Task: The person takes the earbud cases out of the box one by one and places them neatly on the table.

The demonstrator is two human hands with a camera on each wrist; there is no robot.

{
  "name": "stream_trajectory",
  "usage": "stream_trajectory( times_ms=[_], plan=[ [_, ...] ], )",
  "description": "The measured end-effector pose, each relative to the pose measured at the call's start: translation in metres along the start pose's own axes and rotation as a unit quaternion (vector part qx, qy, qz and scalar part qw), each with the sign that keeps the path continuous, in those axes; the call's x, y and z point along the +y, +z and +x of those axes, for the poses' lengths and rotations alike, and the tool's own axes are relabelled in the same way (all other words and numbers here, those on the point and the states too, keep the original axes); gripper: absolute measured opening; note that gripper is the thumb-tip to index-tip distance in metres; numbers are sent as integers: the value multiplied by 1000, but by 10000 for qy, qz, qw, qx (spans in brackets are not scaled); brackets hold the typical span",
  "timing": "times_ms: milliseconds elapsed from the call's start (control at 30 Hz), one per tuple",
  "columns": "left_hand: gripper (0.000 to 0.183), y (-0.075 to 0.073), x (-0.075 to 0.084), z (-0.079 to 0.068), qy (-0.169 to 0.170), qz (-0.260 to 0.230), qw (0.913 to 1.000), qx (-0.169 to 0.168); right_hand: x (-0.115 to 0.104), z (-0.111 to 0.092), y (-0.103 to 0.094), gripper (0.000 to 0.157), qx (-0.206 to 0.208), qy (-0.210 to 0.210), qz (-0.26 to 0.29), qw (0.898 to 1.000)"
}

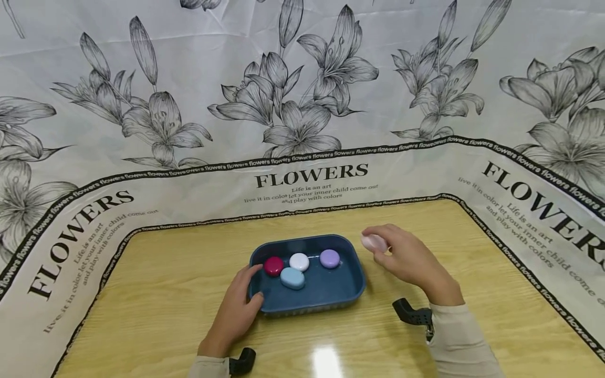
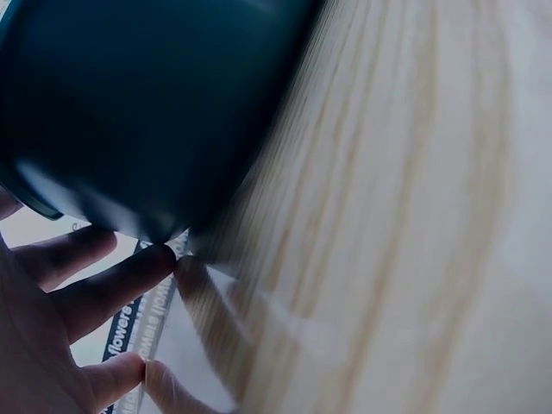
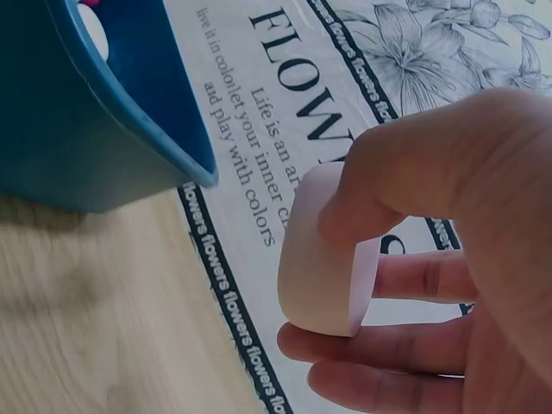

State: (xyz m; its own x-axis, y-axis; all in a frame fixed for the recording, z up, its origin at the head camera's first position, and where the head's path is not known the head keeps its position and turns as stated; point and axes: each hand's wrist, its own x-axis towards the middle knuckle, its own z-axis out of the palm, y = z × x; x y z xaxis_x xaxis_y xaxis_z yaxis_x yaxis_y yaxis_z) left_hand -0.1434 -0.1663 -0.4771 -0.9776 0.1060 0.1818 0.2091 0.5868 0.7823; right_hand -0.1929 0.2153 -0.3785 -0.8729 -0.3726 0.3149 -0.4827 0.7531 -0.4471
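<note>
A dark blue bin (image 1: 321, 291) with rounded corners sits on the table. In it lie a red rounded piece (image 1: 273, 266), a white one (image 1: 299, 261), a light blue oval one (image 1: 292, 278) and a lilac one (image 1: 329, 258). My left hand (image 1: 238, 310) rests against the bin's left end with fingers fairly straight, their tips right at the wall in the left wrist view. My right hand (image 1: 408, 260), beyond the bin's right side, pinches a pale pink rounded block (image 3: 315, 259) between thumb and fingers.
The wooden table (image 1: 165, 294) is bordered at the back and sides by a white flower-printed sheet (image 1: 302, 121) with black lettering. Black wrist mounts (image 1: 411, 312) show at both sleeves. Light glares off the table's front.
</note>
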Motion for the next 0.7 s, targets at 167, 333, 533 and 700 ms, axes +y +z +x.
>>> stream_trajectory(
  times_ms=[167,333,533,700],
  plan=[
    [59,1,0,0,-5,-6,10000,26,6,-3,-4,38,-21,130,10,9999],
    [59,1,-1,-3,4,47,10000,-6,11,-10,-8,39,-113,309,143,9994],
    [59,1,-1,-3,8,48,10000,15,19,-13,-15,35,-72,366,63,9993],
    [58,0,-2,0,28,66,10000,51,23,-8,-16,31,-105,338,15,9994]
  ],
)
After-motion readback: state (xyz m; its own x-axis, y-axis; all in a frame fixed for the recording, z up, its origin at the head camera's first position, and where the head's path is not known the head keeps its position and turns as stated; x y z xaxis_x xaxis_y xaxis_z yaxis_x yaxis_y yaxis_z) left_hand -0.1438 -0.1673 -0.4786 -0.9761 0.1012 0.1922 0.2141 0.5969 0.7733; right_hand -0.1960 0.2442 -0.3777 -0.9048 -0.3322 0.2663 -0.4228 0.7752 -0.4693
